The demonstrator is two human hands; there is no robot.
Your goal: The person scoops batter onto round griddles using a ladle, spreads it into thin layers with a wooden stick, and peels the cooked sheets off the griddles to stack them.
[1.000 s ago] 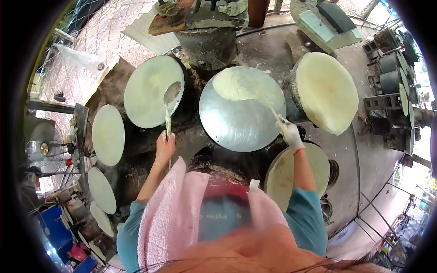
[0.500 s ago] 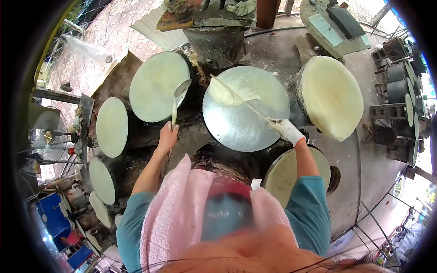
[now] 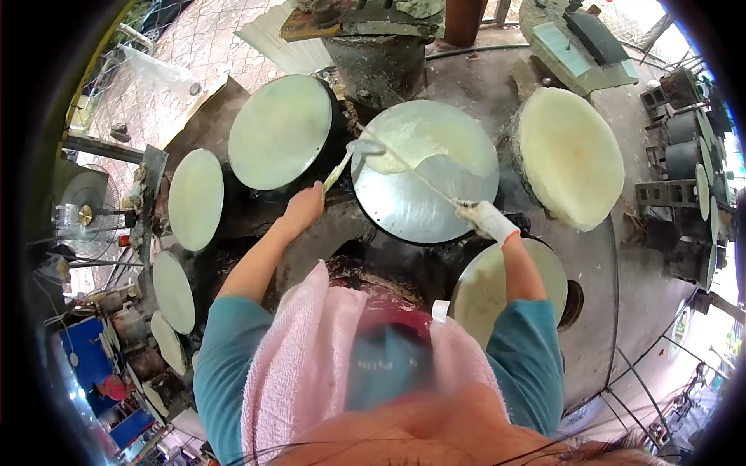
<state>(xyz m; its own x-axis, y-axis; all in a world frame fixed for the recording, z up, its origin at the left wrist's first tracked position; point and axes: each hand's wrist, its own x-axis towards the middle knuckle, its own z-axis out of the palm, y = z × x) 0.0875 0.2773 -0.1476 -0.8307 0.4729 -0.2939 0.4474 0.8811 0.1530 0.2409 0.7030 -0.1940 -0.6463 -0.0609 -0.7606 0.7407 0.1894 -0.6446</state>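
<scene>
Our left hand [image 3: 305,204], bare, is closed around a ladle [image 3: 364,146], its bowl at the left edge of the griddle [image 3: 412,211] in the frame's centre; we cannot tell whether they touch. We grip a thin stick [image 3: 435,187] in our gloved right hand [image 3: 486,220], at the griddle's lower right, and it slants up and left across the top. Pale batter [image 3: 439,128] covers the griddle's upper part; the lower part shows shiny metal. We see a pale disc [image 3: 280,132] at upper left, a puffy pale sheet [image 3: 571,155] at upper right and a fan [image 3: 85,215] at far left.
</scene>
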